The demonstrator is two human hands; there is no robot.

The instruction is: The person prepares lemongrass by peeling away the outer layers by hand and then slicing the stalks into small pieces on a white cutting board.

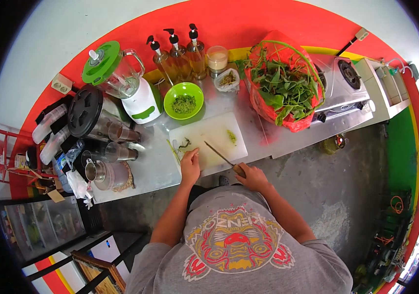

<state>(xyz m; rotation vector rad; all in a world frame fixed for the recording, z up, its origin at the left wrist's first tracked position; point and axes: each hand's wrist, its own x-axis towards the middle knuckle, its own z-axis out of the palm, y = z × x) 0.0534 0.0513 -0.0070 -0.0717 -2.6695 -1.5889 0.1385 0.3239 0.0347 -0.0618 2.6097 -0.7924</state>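
On the white cutting board (pixel 214 137) near the middle of the table (pixel 145 171), the left hand (pixel 190 164) presses fingers down at the board's near-left corner, close beside a few green stems and leaves (pixel 184 144). The right hand (pixel 252 176) is closed around the handle of a knife (pixel 219 154), whose blade slants across the board's near edge, tip pointing toward the greens. A small heap of chopped greens (pixel 232 136) lies on the right half of the board, well apart from the blade.

To cut well here, I would judge that the left fingertips should curl back from the blade's path and pin the stems in a tight bundle — loose leaves slide. The knife wants short, even strokes, with the board kept flat.

Farther off stand a green bowl of chopped leaves (pixel 184 100) and, to the right, a red bag of leafy greens (pixel 280 88) — a blender (pixel 121 78) sits at the far left.
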